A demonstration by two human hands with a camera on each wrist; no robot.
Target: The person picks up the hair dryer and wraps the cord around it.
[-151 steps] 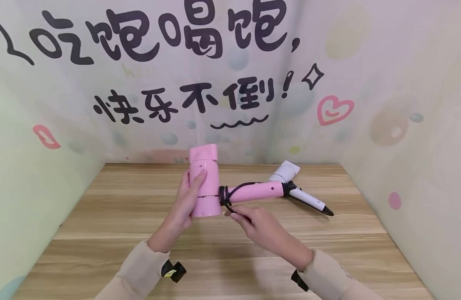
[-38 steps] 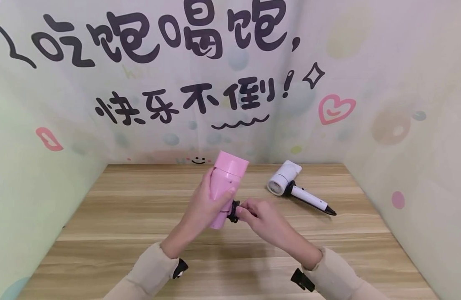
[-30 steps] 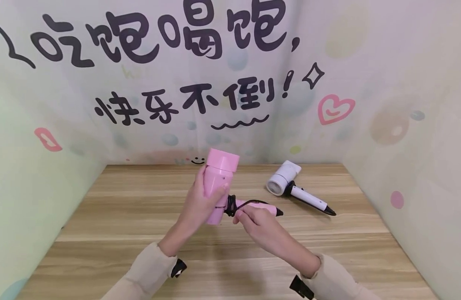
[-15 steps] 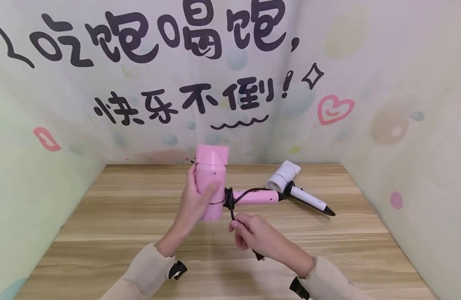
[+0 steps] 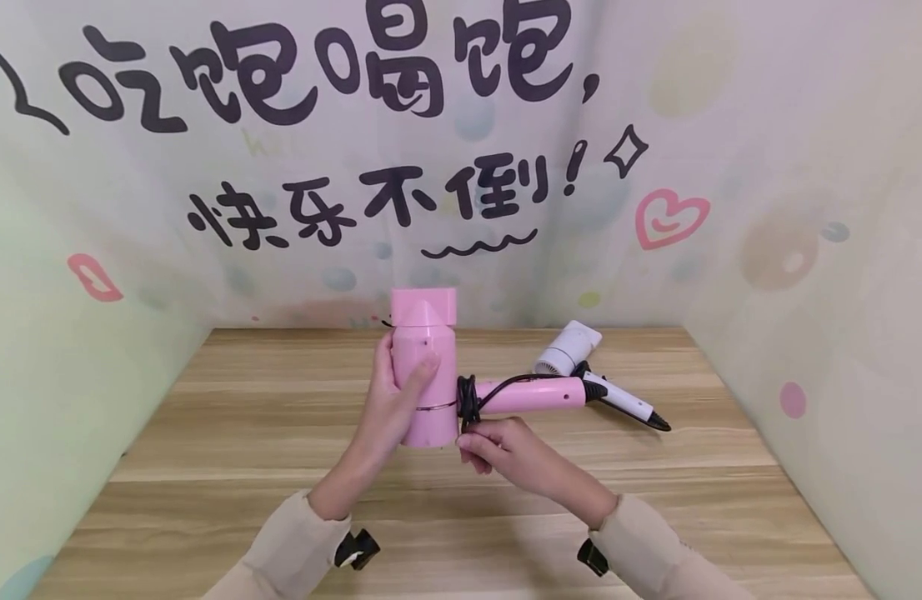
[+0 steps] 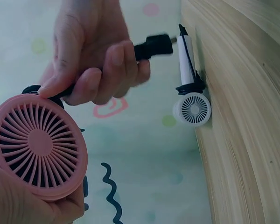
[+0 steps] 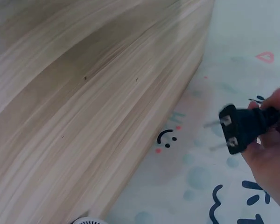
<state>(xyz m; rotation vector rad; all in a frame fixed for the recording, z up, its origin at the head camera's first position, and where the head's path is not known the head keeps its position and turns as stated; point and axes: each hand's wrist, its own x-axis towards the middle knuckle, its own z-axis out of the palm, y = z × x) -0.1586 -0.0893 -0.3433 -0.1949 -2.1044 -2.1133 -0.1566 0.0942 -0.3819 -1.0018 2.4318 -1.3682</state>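
A pink hair dryer (image 5: 425,375) is held above the table by my left hand (image 5: 386,400), thumb across the front of its barrel. Its handle (image 5: 536,395) points right, and black cord (image 5: 468,402) is wound round the handle's base. Just below the winding, my right hand (image 5: 513,454) pinches the cord near its end. The two-pin plug (image 7: 242,128) sticks out from my right hand in the right wrist view, and also shows in the left wrist view. There the round grille (image 6: 39,142) of the pink dryer faces the camera.
A white hair dryer (image 5: 618,397) lies at the table's back right, its cord wrapped at the handle's base. It is partly behind the pink dryer's cord end. The wooden table (image 5: 281,500) meets a printed backdrop (image 5: 506,283) at its back edge.
The pink dryer has turned from tilted to upright, its handle swinging out to the right. My right hand has carried the cord end round the handle's base and now pinches it below.
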